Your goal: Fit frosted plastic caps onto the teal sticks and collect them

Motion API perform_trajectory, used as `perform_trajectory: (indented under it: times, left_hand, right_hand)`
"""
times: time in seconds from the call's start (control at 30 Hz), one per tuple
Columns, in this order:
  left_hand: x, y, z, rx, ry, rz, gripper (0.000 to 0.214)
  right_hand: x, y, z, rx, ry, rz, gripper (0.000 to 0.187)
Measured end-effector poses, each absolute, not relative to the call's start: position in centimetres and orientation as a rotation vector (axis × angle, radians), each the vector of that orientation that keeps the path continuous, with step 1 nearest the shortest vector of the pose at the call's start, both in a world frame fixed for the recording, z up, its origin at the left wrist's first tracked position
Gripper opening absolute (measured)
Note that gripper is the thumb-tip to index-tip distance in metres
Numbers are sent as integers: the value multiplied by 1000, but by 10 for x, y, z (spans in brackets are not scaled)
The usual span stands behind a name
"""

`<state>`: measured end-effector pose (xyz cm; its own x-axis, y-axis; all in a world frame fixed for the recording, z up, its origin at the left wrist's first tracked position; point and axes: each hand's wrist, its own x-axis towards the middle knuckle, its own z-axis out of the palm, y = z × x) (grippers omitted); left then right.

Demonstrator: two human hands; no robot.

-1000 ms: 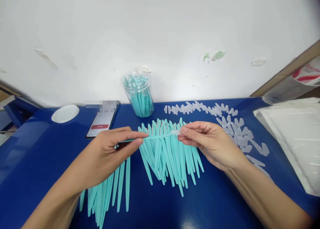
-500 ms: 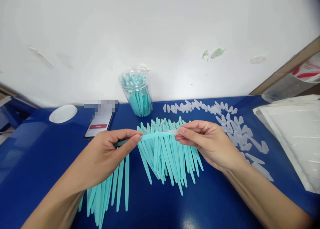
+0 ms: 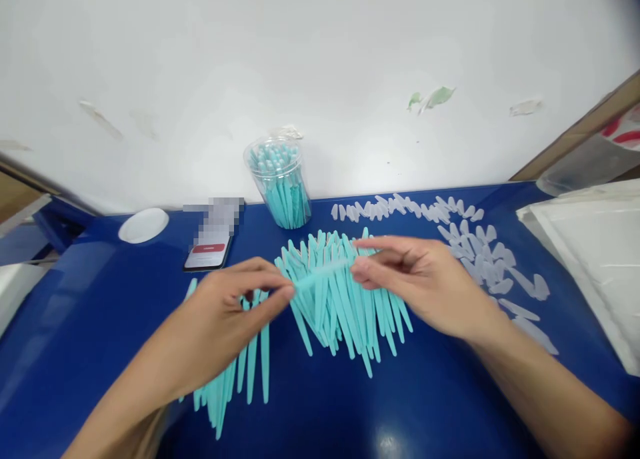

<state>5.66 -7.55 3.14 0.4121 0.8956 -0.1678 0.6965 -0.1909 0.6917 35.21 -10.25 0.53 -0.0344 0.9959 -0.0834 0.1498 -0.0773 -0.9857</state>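
Observation:
My left hand pinches the tapered end of a teal plastic stick held level above the blue table. At the stick's other end my right hand has its fingertips closed on a small clear cap, which is mostly hidden by the fingers and by blur. Below the stick lies a fan-shaped pile of teal sticks. A second, smaller bunch of teal sticks lies under my left wrist.
A clear jar of teal sticks stands at the back by the white wall. Several clear caps are strewn at the right. A phone and a white lid lie at the back left. White sheets sit far right.
Both hands and the stick stay together; the view has shifted slightly left and the hands are now blurred. My right fingers have closed further over the cap end.

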Motion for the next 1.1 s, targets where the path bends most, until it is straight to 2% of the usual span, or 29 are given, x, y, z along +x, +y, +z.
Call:
perform_trajectory:
  times: [0.07,0.17,0.27,0.5,0.7,0.87,1.1]
  left_hand:
    - [30,-87,33,1908,1634,431,35]
    - [-7,-110,29,1728,2024,349,54]
    - [-22,-126,19,1622,2156,268,65]
    - [-11,-128,10,1830,2367,269,53]
    - [42,-130,21,1960,2057,228,49]
    - [91,-110,24,2058,1836,63,51]
    - [104,-90,21,2067,1755,74,45]
  right_hand:
    - [368,-102,13,-1566,-1419,920,44]
    - [400,-98,22,-1922,-1600,527,30]
    - [434,-97,28,-2217,-1781,391,21]
    - [478,-97,24,-2538,-1811,426,25]
    - [477,-81,-8,-2546,-1830,196,41]
    - [460,-77,-12,-2544,-1822,219,31]
    - [438,-87,12,-2490,-1792,293,29]
